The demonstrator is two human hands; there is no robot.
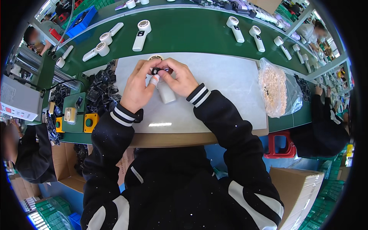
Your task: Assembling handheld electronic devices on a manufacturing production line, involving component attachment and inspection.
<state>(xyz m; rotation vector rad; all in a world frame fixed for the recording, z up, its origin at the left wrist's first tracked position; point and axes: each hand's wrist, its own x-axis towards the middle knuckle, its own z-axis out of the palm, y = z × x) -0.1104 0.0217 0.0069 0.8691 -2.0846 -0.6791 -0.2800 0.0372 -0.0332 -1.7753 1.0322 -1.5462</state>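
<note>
My left hand (136,86) and my right hand (179,78) meet over the work mat, fingers closed in a pinch. Between the fingertips is a small black part (155,71), its exact kind too small to make out. A white covering wraps my left thumb. Under and behind the hands lies a white handheld fan (167,94). Its handle shows below the right hand, and its round cream-coloured head (155,57) peeks out beyond the fingers. The fingers hide the middle of the fan.
A pale mat (226,99) covers the bench. Tangled black parts (101,88) heap at left beside yellow button boxes (91,122). On the right is a clear bag (274,90) of small beige pieces. Several white fans (141,36) line the green belt (184,30). Co-workers sit on both sides.
</note>
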